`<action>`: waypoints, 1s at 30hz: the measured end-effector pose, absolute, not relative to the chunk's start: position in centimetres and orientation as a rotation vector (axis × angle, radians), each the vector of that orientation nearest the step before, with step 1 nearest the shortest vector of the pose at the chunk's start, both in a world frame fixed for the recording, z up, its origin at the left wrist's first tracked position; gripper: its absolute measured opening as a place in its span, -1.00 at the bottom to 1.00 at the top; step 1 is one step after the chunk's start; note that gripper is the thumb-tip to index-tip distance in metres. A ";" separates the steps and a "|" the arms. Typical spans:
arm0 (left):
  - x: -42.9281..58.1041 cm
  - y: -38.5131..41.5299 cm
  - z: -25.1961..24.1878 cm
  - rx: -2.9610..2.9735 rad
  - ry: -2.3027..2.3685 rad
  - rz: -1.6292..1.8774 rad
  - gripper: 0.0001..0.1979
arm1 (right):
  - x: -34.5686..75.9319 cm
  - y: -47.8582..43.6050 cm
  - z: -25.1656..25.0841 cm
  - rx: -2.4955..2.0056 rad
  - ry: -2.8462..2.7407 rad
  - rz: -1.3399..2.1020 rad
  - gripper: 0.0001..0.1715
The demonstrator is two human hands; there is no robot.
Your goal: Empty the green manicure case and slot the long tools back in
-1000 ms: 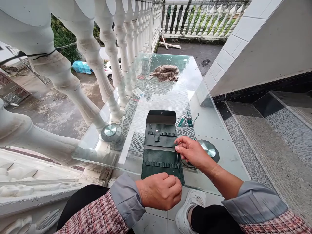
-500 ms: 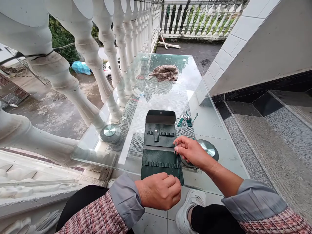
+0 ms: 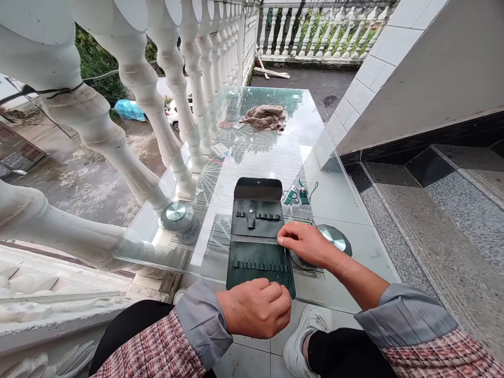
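Note:
A dark green case (image 3: 258, 251) lies unfolded on the glass table, with its flap at the far end. Rows of small loops run across its two panels. At its right edge, my right hand (image 3: 303, 242) is closed in a pinch on a thin metal rod (image 3: 286, 254), which points down toward me. My left hand (image 3: 258, 308) is curled closed over the near right corner of the case; whatever its fingers hold is hidden. Just right of the case's upper panel lie small green-and-silver tool pieces (image 3: 297, 195), too small to name.
On the glass table (image 3: 346, 210) a crumpled brown cloth (image 3: 264, 118) lies toward the far end, with a white card (image 3: 219, 150) nearer on the left. White balusters (image 3: 145, 105) line the left side. Stone steps (image 3: 417, 220) rise on the right.
My right hand's fingers have closed further and shifted slightly left, now covering the rod's upper end. My left hand and the case look the same apart from a slight camera shift.

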State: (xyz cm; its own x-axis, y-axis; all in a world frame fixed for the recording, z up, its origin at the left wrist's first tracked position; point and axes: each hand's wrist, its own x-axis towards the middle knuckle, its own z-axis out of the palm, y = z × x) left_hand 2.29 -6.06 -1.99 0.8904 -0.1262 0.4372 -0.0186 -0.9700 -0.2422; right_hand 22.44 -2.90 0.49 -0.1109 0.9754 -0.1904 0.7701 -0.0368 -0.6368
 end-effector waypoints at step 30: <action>2.5 -5.8 -2.6 -2.815 0.130 -0.770 -0.78 | 29.9 -5.7 2.1 -2.207 -1.507 0.404 -0.82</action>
State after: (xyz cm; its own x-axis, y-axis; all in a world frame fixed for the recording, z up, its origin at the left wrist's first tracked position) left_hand 2.48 -5.84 -2.64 0.8588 -0.1424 0.4922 -0.0272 -0.9719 -0.2337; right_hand 29.86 -5.75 2.13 0.3654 0.9308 0.0040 0.8038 -0.3134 -0.5056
